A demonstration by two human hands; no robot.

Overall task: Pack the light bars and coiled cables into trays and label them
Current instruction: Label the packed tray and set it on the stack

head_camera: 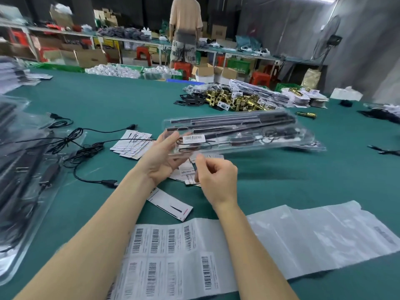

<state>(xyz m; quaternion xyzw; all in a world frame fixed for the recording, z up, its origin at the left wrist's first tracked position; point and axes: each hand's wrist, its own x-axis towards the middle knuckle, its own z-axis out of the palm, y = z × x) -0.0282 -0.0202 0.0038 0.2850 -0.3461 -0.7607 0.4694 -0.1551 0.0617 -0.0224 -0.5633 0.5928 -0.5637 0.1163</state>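
Clear tray (249,135), held above the green table (129,100), holds black light bars (233,122) and a coiled cable (272,134); a barcode label (193,138) is stuck on its near end. Left hand (162,161) grips that end from below, fingers curled round the edge. Right hand (216,178), just beside the tray, fingers curled, thumb and forefinger pinched; whether it holds anything cannot be told. Label sheet (171,256) near the forearms. Loose cables (86,146) and cards (132,144) left of the tray. Brass lock parts (238,100) beyond it.
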